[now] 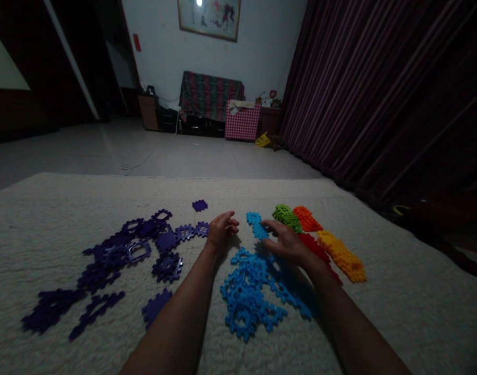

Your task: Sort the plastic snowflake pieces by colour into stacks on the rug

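My right hand (284, 241) is at a small light-blue interlocking plastic tile (259, 230), with the fingers at its far edge and the thumb at its near edge. Another light-blue tile (253, 217) adjoins it on the far side. Below that hand lies a loose heap of blue toothed tiles and frames (244, 291). My left hand (221, 229) hovers over or rests on the mat, fingers loosely bent and apart, with nothing visible in it. Just left of it is a purple window-frame tile (202, 229).
Purple tiles (167, 241) spread across the left of the cream mat (105, 195); one purple tile (199, 205) lies farther off. Right of the blue heap are green (287, 217), orange (306, 218), red (315, 247) and yellow (342, 256) rows. Dark curtains (340, 78) hang at right.
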The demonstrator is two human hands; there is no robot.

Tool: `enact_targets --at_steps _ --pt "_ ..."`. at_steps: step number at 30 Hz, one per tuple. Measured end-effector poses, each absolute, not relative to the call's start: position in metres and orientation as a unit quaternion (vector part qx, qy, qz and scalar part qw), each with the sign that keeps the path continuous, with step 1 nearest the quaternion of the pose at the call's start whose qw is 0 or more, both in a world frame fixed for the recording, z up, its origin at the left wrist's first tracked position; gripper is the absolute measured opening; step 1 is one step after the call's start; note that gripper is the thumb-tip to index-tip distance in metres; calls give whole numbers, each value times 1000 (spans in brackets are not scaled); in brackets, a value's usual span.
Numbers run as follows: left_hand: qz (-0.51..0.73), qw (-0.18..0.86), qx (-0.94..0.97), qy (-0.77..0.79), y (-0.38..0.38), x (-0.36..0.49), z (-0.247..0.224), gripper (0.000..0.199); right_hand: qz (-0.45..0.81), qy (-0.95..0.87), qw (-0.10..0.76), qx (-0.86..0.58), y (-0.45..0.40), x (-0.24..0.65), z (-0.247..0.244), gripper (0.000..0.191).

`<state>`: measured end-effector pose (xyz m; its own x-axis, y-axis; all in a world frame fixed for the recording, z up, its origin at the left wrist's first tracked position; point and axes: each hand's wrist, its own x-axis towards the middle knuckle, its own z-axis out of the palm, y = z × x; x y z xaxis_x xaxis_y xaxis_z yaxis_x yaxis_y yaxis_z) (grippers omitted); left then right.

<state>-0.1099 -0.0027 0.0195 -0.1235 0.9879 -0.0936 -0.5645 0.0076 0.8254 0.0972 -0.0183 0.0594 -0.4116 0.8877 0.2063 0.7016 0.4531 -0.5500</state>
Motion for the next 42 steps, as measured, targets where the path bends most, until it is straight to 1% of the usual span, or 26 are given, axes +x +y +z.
enact_targets --at_steps 2,5,9,14,16,20,23,26,28,32,37,39,42 --pt "647 603 276 377 -2 -109 19 47 139 -809 264 -507 4 88 53 43" --pt "648 605 274 373 -1 -109 19 48 107 -803 255 -528 29 77 46 38" --pt "646 607 271 375 -1 -108 19 48 101 -808 227 -535 43 69 41 35" --pt "644 611 272 372 0 -109 18 48 109 -808 231 -530 49 69 35 36" --pt "645 610 274 371 0 -109 17 48 115 -811 229 -526 53 71 32 41" --pt "646 605 279 373 0 -109 16 46 118 -818 217 -520 61 70 25 64" --pt "644 604 281 375 -1 -109 17 45 103 -793 216 -561 61 59 19 71" --pt "644 608 274 376 -1 -109 18 45 88 -755 219 -612 56 46 16 72" --pt "644 609 273 375 -1 -109 18 45 84 -740 217 -631 54 40 16 70" --pt "646 605 281 371 0 -109 16 45 82 -732 197 -647 57 38 20 62" --pt "643 602 282 381 1 -109 15 44 75 -741 182 -642 64 41 20 62" --pt "642 604 279 381 1 -110 15 45 74 -741 189 -640 62 41 20 63" --pt "647 607 269 376 1 -110 17 44 41 -746 233 -623 52 42 27 70"
